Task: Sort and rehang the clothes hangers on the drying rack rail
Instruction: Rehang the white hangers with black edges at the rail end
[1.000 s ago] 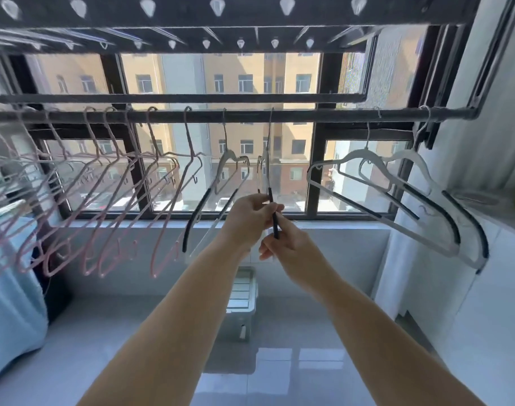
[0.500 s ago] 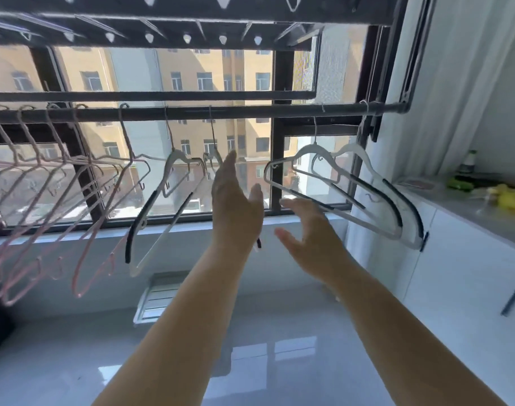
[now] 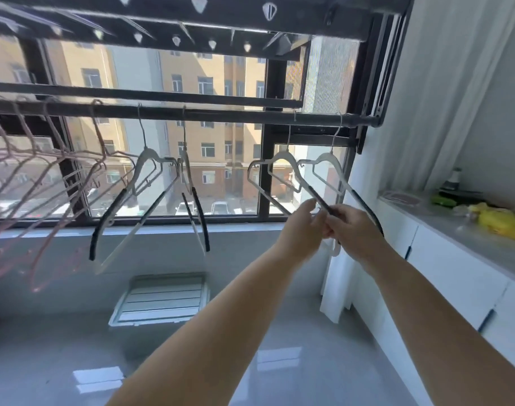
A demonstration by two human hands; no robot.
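A dark rail (image 3: 221, 115) runs across the window. Several pink hangers (image 3: 45, 177) hang bunched at its left. Two white hangers with black grips hang in the middle: one (image 3: 144, 171) turned broadside, one (image 3: 191, 194) edge-on. Two more white hangers hang at the right end, the left one (image 3: 279, 171) and the right one (image 3: 329, 171). My left hand (image 3: 303, 230) and my right hand (image 3: 353, 230) meet on the black lower arm of the left one and pinch it. The right one's lower end is hidden behind my right hand.
A white cabinet counter (image 3: 470, 238) runs along the right wall with a bottle (image 3: 454, 178), a green item and a yellow cloth (image 3: 499, 221). A white curtain (image 3: 420, 98) hangs in the corner. A white slatted box (image 3: 162, 297) lies on the glossy floor under the window.
Both hands let go of the edge-on middle hanger, opened, swung right and closed on the hanger near the rail's right end. The view turned right with them.
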